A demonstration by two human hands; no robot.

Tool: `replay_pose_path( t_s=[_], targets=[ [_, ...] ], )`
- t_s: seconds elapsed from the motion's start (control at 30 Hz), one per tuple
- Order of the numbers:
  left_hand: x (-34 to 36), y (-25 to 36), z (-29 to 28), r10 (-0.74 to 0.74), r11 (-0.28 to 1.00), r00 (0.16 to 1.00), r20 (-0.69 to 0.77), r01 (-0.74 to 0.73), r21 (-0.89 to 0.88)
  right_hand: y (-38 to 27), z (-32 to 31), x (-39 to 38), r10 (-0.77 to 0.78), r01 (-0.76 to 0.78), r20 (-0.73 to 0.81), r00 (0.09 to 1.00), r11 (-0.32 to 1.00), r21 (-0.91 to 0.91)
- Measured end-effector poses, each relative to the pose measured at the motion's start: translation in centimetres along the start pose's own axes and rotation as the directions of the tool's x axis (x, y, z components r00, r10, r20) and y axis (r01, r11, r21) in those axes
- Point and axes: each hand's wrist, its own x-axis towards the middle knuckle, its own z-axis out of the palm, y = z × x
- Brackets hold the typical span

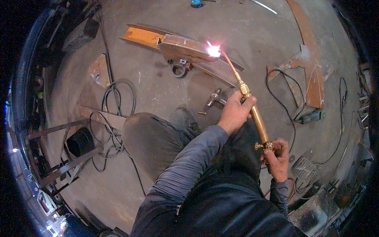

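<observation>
A brass gas torch (257, 120) slants up and away from me, its thin copper tip at the end of a metal piece (185, 49). Bright glare (214, 50) hides the spot where tip and metal come close. My left hand (236, 112) is wrapped round the torch's upper handle, just below the brass nut. At the lower end, my right hand (277, 158) has its thumb and fingers on the valve knobs (263, 145). The metal piece rests across a rusty steel channel (138, 36), and a round ring-shaped part (179, 71) sits against its near side.
A hammer (215, 98) lies by my knee. To the right are an angle grinder (312, 117) with its cable and a large brown steel plate (314, 87). Coiled hoses (118, 93) and a steel frame (59, 136) around a black bucket (80, 142) stand left. A wire-caged lamp (306, 170) lies right.
</observation>
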Motion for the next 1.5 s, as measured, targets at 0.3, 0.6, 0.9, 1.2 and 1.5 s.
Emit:
replay_pose_path(
  t_s=[0.3, 0.6, 0.9, 1.2, 1.5],
  targets=[
    [-0.1, 0.4, 0.0, 0.009, 1.000, 1.000, 0.013, -0.009, 0.014, 0.5, -0.4, 0.1, 0.035, -0.035, -0.012, 0.999, 0.999, 0.016],
    [-0.1, 0.3, -0.1, 0.018, 1.000, 1.000, -0.010, -0.018, 0.014, 0.0, -0.1, 0.1, 0.035, -0.035, -0.009, 0.999, 0.999, -0.001],
    [0.1, -0.2, 0.0, 0.031, 1.000, 0.999, -0.005, -0.031, 0.001, -0.3, 0.2, 0.2, 0.035, -0.036, -0.025, 0.999, 0.999, -0.010],
    [0.0, 0.3, -0.1, 0.016, 1.000, 1.000, -0.006, -0.016, 0.012, 0.0, -0.1, 0.2, 0.035, -0.035, -0.022, 0.999, 0.999, -0.023],
    [0.0, 0.3, 0.0, 0.015, 1.000, 1.000, -0.016, -0.014, 0.018, -0.2, 0.0, 0.2, 0.042, -0.042, -0.021, 0.999, 0.999, 0.000]
  ],
)
